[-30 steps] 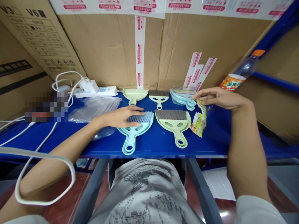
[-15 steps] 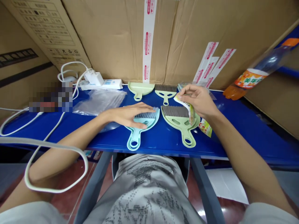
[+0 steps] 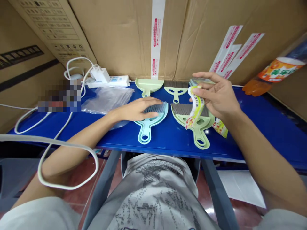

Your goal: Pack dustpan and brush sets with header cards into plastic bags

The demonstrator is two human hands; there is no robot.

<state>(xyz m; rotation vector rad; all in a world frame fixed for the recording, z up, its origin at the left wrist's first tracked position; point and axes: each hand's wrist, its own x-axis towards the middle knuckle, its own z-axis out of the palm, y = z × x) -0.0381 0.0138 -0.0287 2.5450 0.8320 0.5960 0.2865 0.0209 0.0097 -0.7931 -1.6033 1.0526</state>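
My left hand (image 3: 137,109) lies over the light blue dustpan and brush set (image 3: 145,130), fingers stretched out and thumb apart, covering part of the bristles. Between the thumb and fingers of my right hand (image 3: 217,94) is a curved printed paper label (image 3: 195,107), white, green and yellow, hanging down. Behind it lies a green dustpan with its brush (image 3: 200,134), bristles pointing away from me. A second printed label (image 3: 220,128) rests at that set's right edge. Farther back are a separate green dustpan (image 3: 149,85) and a green brush (image 3: 176,91).
A clear plastic bag (image 3: 109,97) lies left of the brushes, by a white power strip (image 3: 118,80). White cables (image 3: 69,186) loop at the left. An orange drink bottle (image 3: 275,72) stands at the right. Cardboard (image 3: 124,38) walls the back of the blue table (image 3: 165,145).
My right hand has turned and opened its other fingers outward, with the label now showing its printed face. My left hand stays over the blue set. The view has shifted slightly.
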